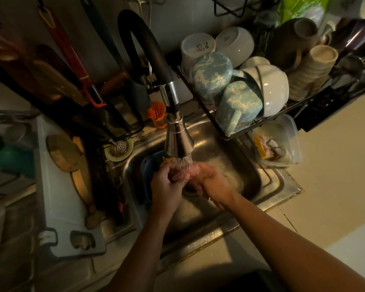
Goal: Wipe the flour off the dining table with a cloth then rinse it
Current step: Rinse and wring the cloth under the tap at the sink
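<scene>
Both hands meet under the running water of the chrome faucet head [178,140], over the steel sink [261,180]. My left hand [167,186] is curled. Only an orange edge of the cloth [166,160] shows above its knuckles, and the rest is hidden in the grip. My right hand [209,182] lies palm up in the stream, its fingers touching my left hand. Water splashes over both.
A blue bowl [148,165] sits in the sink behind my left hand. A dish rack [316,95] with mugs and bowls overhangs the sink's right side, above a plastic tub [282,142]. A strainer [118,148], an orange brush holder [158,116], boards and hanging utensils stand at left.
</scene>
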Demonstrator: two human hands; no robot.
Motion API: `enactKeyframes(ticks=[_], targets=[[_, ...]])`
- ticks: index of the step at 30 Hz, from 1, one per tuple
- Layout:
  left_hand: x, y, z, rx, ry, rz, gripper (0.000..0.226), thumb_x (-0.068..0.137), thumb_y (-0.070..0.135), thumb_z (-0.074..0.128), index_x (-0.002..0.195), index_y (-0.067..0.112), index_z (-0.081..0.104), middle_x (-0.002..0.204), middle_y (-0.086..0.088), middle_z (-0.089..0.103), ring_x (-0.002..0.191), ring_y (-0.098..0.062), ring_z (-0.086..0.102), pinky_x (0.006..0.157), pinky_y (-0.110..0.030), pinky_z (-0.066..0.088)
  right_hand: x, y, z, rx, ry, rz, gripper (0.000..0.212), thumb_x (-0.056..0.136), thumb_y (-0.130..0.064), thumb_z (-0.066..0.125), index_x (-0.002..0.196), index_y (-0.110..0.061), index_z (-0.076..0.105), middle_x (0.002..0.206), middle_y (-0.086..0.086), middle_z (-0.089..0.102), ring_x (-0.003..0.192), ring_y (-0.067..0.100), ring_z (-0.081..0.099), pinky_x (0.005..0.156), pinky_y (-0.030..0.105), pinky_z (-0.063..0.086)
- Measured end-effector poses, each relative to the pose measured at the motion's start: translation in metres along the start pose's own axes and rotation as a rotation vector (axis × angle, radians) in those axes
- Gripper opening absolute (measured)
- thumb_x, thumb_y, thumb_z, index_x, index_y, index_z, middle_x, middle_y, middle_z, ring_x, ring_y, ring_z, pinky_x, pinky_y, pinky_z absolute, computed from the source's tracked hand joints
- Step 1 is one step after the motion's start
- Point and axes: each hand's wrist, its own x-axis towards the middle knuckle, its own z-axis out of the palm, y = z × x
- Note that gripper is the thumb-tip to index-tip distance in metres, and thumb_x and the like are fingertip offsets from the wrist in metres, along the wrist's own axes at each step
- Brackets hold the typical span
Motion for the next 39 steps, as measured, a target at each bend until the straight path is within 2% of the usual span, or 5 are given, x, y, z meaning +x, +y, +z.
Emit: enactKeyframes(ticks=[6,10,20,33,39], targets=[[-0.004,0.000,0.009,-0.034,0.070,-0.007,0.027,0.080,0.000,0.074,0.096,0.021,0.065,0.107,0.004,0.068,0.101,-0.006,0.065,0.072,-0.012,0.053,0.005,-0.005,-0.002,-0.040,0.063,0.007,0.033,0.097,0.000,0.047,0.089,-0.024,0.068,0.073,-0.011,0.064,0.056,-0.003,0.056,0.049,0.010,0.038],[0.002,0.008,0.008,-0.045,0.175,0.041,0.031,0.080,-0.002,0.073,0.086,0.026,0.062,0.093,0.007,0.068,0.089,0.002,0.065,0.071,-0.009,0.051,0.004,-0.005,0.001,0.010,0.089,0.113,0.019,0.104,-0.020,0.049,0.115,-0.026,0.064,0.084,-0.004,0.069,0.061,0.002,0.060,0.048,0.014,0.043],[-0.008,-0.002,0.009,0.020,0.132,0.076,0.041,0.080,-0.009,0.070,0.087,0.030,0.065,0.102,0.002,0.072,0.097,0.002,0.066,0.077,-0.007,0.049,0.009,-0.011,0.011,0.758,-0.161,0.322,0.038,0.102,-0.041,0.050,0.120,-0.010,0.061,0.080,-0.002,0.061,0.068,0.005,0.052,0.064,0.018,0.043],[-0.006,0.000,-0.001,0.083,0.059,-0.015,0.055,0.077,0.015,0.082,0.129,0.022,0.063,0.116,0.011,0.068,0.104,0.000,0.064,0.072,-0.001,0.046,0.014,-0.001,0.011,0.129,-0.054,0.091,0.013,0.096,-0.023,0.052,0.095,-0.017,0.064,0.078,0.003,0.061,0.066,0.017,0.052,0.058,0.031,0.041],[0.000,0.001,0.003,0.011,0.047,-0.107,0.024,0.083,0.011,0.075,0.094,0.032,0.068,0.092,0.013,0.071,0.091,0.001,0.067,0.071,-0.010,0.049,0.015,0.001,0.007,0.033,0.013,0.022,0.015,0.099,-0.010,0.054,0.110,-0.007,0.063,0.088,0.006,0.068,0.073,0.018,0.065,0.063,0.030,0.054]])
